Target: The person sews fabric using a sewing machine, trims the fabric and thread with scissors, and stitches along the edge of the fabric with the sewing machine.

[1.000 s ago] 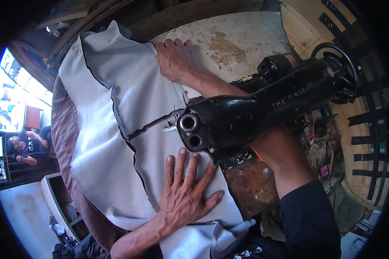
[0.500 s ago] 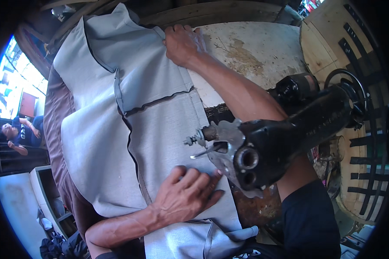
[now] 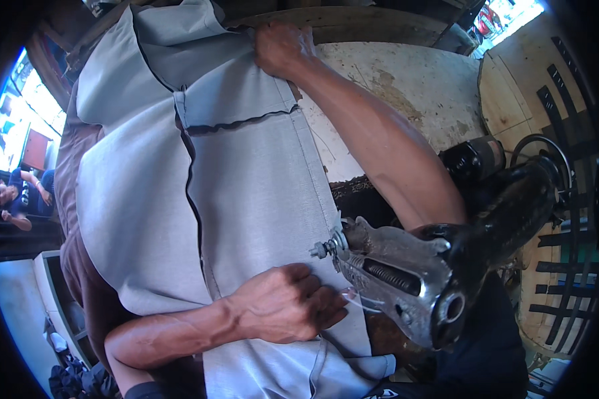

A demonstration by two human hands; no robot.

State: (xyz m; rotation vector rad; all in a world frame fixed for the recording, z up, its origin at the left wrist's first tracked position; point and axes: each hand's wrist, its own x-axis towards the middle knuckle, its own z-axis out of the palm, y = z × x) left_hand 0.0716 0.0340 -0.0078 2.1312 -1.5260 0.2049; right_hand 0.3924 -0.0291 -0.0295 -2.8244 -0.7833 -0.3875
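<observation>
From the brown fabric (image 3: pixel 86 269) at the far left, the grey cloth (image 3: pixel 259 176) spreads rightward to the black sewing machine (image 3: pixel 516 209), lying beneath the left hand (image 3: pixel 276 302) and reaching up to the right hand (image 3: pixel 279 50). The left hand rests on the cloth's lower part, fingers curled in just beside the machine's metal end, though what they pinch, if anything, I cannot tell. Farther up, the right hand is bent closed at the cloth's right edge, its fingertips hidden, so its grip cannot be told.
</observation>
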